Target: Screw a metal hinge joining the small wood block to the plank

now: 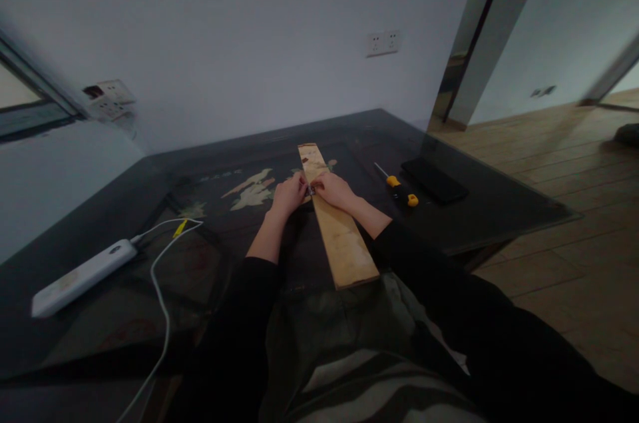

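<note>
A long, narrow wooden board (344, 246) lies on the dark table, its near end at the table's front edge by my lap. My left hand (291, 193) is at the board's left edge, fingers curled together. My right hand (333, 188) rests over the board, its fingers pinched close to the left fingertips. Between the fingertips shows a small dark and pale piece (311, 190), too small to name. A dark mark (305, 160) shows on the board's far part. To the right lies a screwdriver (401, 191) with a yellow and black handle.
A flat black object (434, 180) lies right of the screwdriver. At left a white power bank or similar long white device (82, 278) has a white cable (162, 303) with a yellow tag (180, 228). The dark table (499, 200) meets a wall with sockets (383, 43).
</note>
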Motion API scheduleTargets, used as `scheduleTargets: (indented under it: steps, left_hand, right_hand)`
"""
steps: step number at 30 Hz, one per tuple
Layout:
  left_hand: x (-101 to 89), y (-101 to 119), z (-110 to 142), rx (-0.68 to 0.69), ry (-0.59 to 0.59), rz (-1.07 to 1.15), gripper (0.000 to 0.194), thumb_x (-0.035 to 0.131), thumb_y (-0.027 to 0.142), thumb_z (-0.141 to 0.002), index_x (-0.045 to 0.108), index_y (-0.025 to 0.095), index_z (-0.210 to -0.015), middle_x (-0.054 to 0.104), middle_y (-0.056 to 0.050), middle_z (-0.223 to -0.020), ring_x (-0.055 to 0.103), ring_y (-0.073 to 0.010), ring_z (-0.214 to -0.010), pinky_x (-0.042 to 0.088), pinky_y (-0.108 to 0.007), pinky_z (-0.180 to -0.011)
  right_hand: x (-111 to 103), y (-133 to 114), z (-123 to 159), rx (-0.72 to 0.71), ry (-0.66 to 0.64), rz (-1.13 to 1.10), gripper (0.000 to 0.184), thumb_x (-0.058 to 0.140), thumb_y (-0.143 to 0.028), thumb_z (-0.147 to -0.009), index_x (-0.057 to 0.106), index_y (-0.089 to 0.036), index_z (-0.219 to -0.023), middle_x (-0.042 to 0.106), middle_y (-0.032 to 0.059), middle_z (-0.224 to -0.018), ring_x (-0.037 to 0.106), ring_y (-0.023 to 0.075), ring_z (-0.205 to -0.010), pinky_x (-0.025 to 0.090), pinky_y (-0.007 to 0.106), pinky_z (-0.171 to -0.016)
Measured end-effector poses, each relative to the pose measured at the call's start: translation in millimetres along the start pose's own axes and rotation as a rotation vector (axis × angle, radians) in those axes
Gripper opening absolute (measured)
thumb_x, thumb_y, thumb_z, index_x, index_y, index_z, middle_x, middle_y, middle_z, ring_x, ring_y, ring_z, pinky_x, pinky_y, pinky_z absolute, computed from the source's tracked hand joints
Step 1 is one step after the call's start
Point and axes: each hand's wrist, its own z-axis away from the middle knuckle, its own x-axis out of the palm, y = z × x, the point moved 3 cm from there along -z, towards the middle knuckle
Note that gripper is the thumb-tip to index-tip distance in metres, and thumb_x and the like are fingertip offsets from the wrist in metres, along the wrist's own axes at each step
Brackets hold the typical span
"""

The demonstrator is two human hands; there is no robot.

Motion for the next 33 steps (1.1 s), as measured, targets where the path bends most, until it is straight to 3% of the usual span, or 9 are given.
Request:
scheduleTargets:
  steps: [21,33]
  left_hand:
    - [3.1,-0.2,-3.9,0.009,-0.038,-0.039,0.023,0.043,0.031,-0.099,0.064,0.022,-0.101,0.075,-0.012,-0.107,0.068,-0.0269,-0.103,0.046,-0.033,-0.082]
    - [3.0,-1.5,-2.3,-0.031,-0.026,-0.068,0.038,0.035,0.041,-0.103,0.068,0.022,-0.102,0.076,-0.012,-0.108,0.070,-0.0273,-0.101,0.047,-0.034,-0.084]
  right_hand:
    - [-2.8,-1.8,1.7,-0.004,-0.001,-0.005,0.035,0.048,-0.017,-0.093,0.076,-0.021,-0.114,0.072,0.0099,-0.121,0.064,0.0220,-0.112,0.048,0.030,-0.096]
    - [-0.9,0.1,0.1,-0.004,0.009,-0.028,0.037,0.048,-0.016,-0.093,0.076,-0.020,-0.117,0.072,0.0100,-0.124,0.065,0.0221,-0.112,0.048,0.030,-0.098]
